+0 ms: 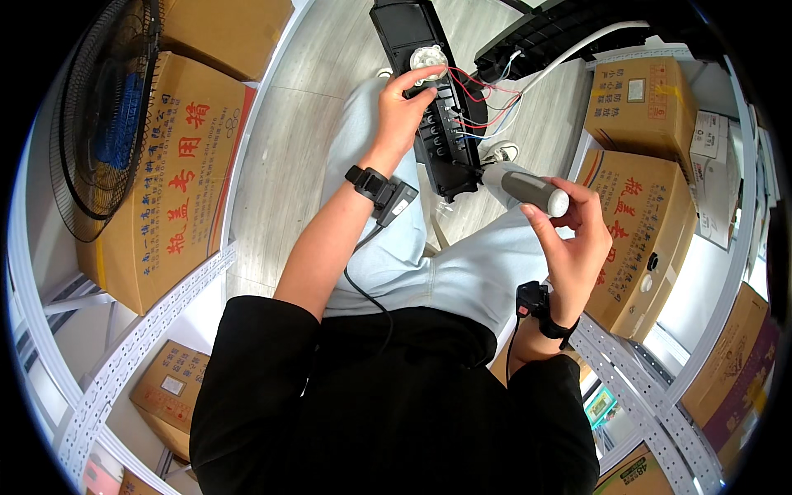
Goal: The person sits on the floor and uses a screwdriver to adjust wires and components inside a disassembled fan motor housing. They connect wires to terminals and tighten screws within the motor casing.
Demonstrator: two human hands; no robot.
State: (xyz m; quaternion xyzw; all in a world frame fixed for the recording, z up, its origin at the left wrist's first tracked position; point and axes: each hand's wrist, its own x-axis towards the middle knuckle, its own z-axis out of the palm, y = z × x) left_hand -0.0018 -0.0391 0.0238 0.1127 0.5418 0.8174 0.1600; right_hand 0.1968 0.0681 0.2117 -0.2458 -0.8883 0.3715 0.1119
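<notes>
A long black plastic housing point(456, 175) is at the far middle, beyond my knees, with a row of small parts along it and thin coloured wires point(492, 106) running off to the right. My left hand point(400, 115) is closed at its upper part, thumb and fingertips at the edge of a round clear plastic piece point(427, 59). In my right hand point(577, 235) is a screwdriver with a thick grey handle point(535, 191), pinched near its pale rounded end. The tool points left toward the housing's lower end; whether its tip touches is too small to tell.
A larger black curved part point(528, 49) with a white cable point(577, 49) lies at the far right. Cardboard boxes point(194, 165) on metal shelving point(140, 351) flank me, with a black fan cage point(103, 124) at the left. More cartons point(643, 223) stand at the right.
</notes>
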